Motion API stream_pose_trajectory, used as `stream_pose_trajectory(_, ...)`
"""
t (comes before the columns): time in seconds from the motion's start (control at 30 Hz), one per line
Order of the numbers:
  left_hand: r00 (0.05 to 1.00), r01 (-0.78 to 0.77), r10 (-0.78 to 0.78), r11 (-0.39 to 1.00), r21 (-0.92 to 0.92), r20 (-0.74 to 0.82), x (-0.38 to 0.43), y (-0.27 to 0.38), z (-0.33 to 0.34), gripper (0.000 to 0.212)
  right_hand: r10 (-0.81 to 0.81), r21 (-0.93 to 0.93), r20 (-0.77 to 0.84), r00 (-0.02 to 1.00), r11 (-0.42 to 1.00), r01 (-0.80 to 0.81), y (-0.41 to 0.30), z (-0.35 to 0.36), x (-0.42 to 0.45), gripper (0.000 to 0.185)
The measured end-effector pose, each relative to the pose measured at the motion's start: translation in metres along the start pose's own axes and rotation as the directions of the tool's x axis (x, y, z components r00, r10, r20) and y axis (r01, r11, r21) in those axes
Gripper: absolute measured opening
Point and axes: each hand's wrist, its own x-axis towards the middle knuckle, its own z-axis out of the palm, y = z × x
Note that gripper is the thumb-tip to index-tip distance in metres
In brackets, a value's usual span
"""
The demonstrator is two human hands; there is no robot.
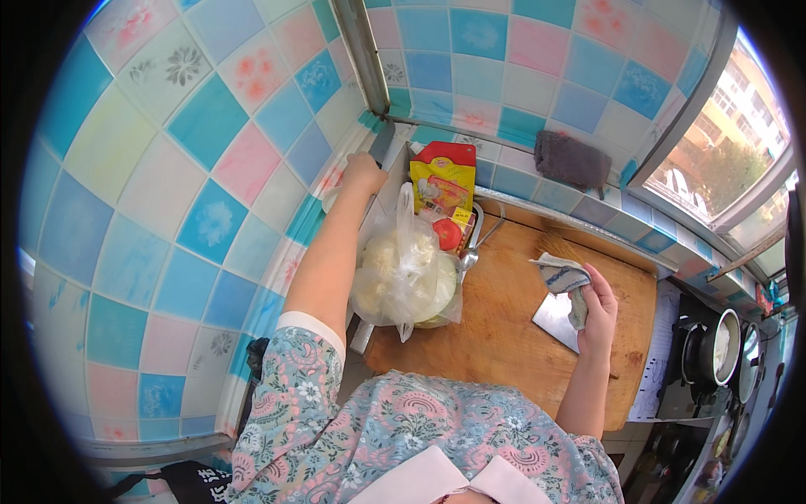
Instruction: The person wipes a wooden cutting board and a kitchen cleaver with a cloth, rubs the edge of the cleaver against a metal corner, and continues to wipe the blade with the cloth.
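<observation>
At the far left corner my left hand is closed around what looks like the handle of a knife. Its grey blade points away along the tiled wall; the handle is mostly hidden by the fingers. My right hand pinches a folded cloth with blue stripes above the wooden cutting board. Below that hand, partly covered by it, a cleaver lies flat on the board, the end of its brown handle showing beyond my wrist.
Left on the board sits a clear plastic bag of pale vegetables. Behind it are a tomato, a red-yellow pouch and a metal ladle. A grey towel rests on the ledge. A pot stands at right.
</observation>
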Motion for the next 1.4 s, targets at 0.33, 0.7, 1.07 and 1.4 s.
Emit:
stream_pose_trajectory(0.33,0.982,-0.045,0.064,0.993,0.108,-0.178,-0.006,-0.014,0.011,0.058,0.069,0.070,-0.011,0.998,0.995,-0.068,0.006,-0.025,-0.035,0.032)
stream_pose_trajectory(0.7,0.975,-0.046,0.089,0.977,0.209,-0.203,-0.023,-0.006,0.010,0.061,0.150,0.126,-0.035,0.988,0.981,-0.145,0.008,-0.042,-0.075,0.036)
stream_pose_trajectory(1.07,0.867,-0.462,0.356,0.311,-0.831,-0.349,-0.173,0.068,-0.063,0.023,0.402,0.644,0.137,0.905,0.658,-0.390,0.041,-0.052,-0.074,0.042)
stream_pose_trajectory(1.4,0.431,0.406,0.677,0.445,-0.798,0.597,-0.318,0.092,0.079,0.041,0.262,0.347,0.362,0.895,0.853,-0.390,0.025,-0.022,-0.089,0.052)
